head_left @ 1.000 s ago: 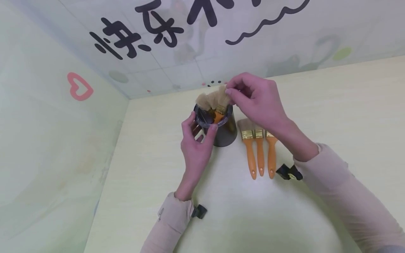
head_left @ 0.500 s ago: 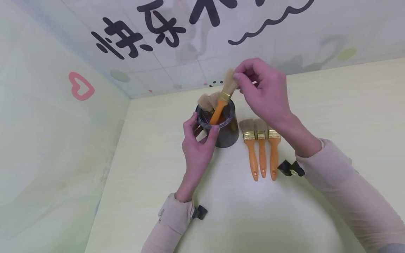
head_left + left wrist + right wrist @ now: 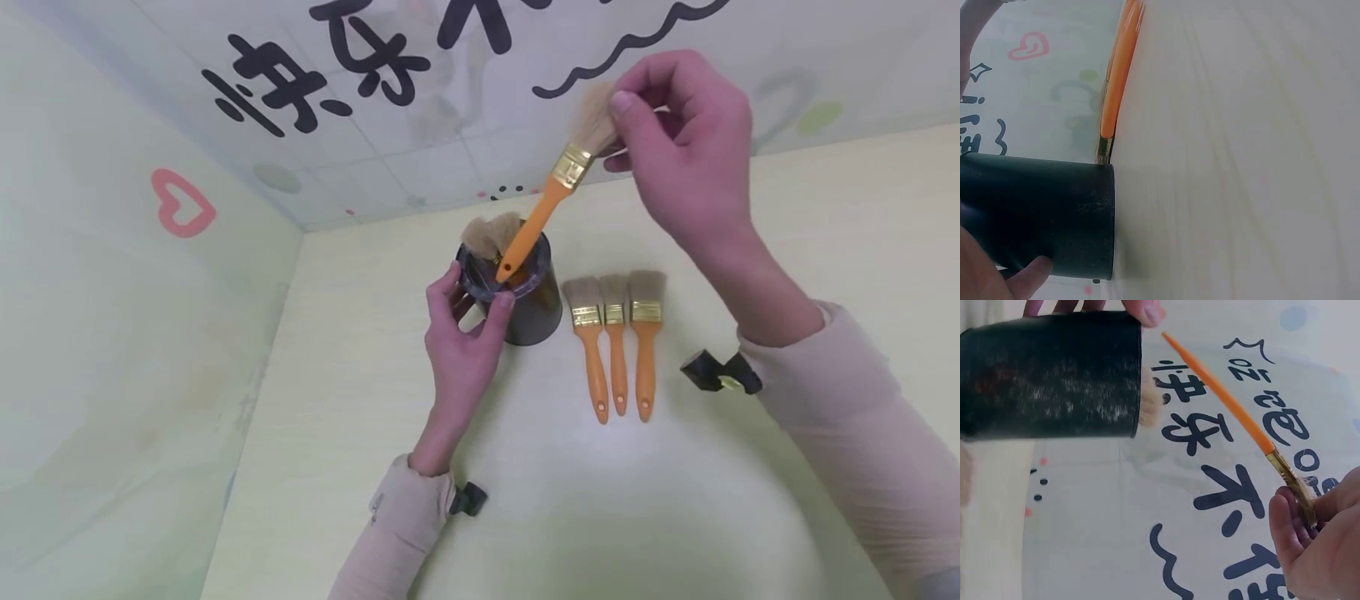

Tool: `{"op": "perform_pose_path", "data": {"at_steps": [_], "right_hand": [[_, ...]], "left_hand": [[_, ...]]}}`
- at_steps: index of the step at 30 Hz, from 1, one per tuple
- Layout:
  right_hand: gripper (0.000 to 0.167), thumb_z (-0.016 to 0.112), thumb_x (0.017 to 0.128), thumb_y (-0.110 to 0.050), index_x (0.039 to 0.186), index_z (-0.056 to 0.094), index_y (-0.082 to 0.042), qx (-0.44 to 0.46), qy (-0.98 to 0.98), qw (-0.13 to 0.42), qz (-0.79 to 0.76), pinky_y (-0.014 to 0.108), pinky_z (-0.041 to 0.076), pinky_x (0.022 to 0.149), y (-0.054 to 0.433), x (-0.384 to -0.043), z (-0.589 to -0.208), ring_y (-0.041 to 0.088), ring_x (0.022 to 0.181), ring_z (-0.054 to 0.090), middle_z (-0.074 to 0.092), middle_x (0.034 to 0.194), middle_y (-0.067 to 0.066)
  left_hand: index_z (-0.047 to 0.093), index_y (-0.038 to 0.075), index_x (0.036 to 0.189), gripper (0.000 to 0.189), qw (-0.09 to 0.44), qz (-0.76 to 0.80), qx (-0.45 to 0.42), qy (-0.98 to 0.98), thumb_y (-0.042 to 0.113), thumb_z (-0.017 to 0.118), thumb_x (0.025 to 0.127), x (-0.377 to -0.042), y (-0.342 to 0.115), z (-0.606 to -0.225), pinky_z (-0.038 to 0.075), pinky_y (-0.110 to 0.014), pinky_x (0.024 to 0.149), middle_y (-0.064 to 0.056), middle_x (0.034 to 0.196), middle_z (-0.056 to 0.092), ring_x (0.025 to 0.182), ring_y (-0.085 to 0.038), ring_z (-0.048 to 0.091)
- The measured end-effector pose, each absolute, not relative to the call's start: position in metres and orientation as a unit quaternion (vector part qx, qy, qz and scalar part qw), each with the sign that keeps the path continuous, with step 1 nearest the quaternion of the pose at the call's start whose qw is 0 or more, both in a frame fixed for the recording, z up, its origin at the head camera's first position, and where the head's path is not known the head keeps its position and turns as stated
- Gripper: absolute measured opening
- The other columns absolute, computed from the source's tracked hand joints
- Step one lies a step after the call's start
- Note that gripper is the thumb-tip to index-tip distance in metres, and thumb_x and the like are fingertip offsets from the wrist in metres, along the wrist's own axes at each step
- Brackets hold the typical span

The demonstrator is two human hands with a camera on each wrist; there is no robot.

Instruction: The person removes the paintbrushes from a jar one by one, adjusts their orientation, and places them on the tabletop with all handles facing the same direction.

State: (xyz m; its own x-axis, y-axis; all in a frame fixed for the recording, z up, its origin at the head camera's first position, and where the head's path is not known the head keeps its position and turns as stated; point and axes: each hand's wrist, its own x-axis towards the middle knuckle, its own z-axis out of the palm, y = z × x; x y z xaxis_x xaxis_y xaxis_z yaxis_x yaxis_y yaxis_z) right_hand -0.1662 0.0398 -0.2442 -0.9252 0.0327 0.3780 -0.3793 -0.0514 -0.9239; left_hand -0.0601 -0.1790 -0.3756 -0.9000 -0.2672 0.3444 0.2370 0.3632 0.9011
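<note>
My right hand (image 3: 690, 142) pinches a paintbrush (image 3: 542, 218) by its pale bristles, with the orange handle slanting down to the left. In the right wrist view the handle's tip is clear of the dark cylindrical pot (image 3: 1054, 375). Around the rim of that pot (image 3: 534, 321) my left hand (image 3: 467, 346) curls its thumb and fingers. Bristle tops of other brushes (image 3: 487, 237) poke out of the pot; their handles are hidden inside. Right of the pot, three paintbrushes (image 3: 617, 346) lie side by side, bristles toward the wall.
The pot and brushes stand on a pale wood-grain table (image 3: 585, 517). Behind rises a wall sheet (image 3: 420, 158) with black characters. Another sheet with a pink heart (image 3: 183, 203) borders the left side. Dark wrist cameras (image 3: 722, 372) stick out from the sleeves.
My right hand has moved up and to the right, drawing the paintbrush out of the pot. The left hand stays at the rim, and the three lying brushes have not moved.
</note>
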Motion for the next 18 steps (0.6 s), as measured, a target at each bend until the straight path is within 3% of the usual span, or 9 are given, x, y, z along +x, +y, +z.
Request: {"op": "perform_pose_path", "data": {"at_steps": [4,9,18], "right_hand": [[0.013,0.053,0.103,-0.005,0.097,0.06,-0.015,0.134,-0.711,0.135,0.676,0.024,0.061,0.065,0.051,-0.165,-0.245,0.014,0.069,0.067,0.06,0.089,0.004],[0.009,0.048,0.106,-0.012,0.102,0.055,-0.017,0.126,-0.772,0.08,0.618,0.022,0.06,0.066,0.066,-0.163,-0.259,0.015,0.073,0.063,0.056,0.09,0.003],[0.019,0.04,0.107,-0.017,0.112,0.052,-0.003,0.149,-0.854,0.004,0.499,0.022,0.056,0.057,0.084,-0.162,-0.304,0.016,0.067,0.061,0.056,0.094,0.01]], "left_hand": [[0.041,0.012,0.149,0.066,0.222,-0.566,0.014,-0.794,0.028,0.075,0.095,-0.061,-0.179,-0.374,0.061,-0.044,0.089,-0.014,0.14,0.058,0.122,-0.03,0.063],[0.04,0.013,0.15,0.067,0.215,-0.566,0.021,-0.795,0.028,0.076,0.094,-0.062,-0.179,-0.374,0.061,-0.046,0.09,-0.016,0.143,0.056,0.123,-0.033,0.062],[0.04,0.014,0.149,0.067,0.207,-0.562,0.026,-0.8,0.031,0.075,0.095,-0.062,-0.179,-0.375,0.061,-0.042,0.09,-0.014,0.143,0.057,0.123,-0.029,0.062]]}}
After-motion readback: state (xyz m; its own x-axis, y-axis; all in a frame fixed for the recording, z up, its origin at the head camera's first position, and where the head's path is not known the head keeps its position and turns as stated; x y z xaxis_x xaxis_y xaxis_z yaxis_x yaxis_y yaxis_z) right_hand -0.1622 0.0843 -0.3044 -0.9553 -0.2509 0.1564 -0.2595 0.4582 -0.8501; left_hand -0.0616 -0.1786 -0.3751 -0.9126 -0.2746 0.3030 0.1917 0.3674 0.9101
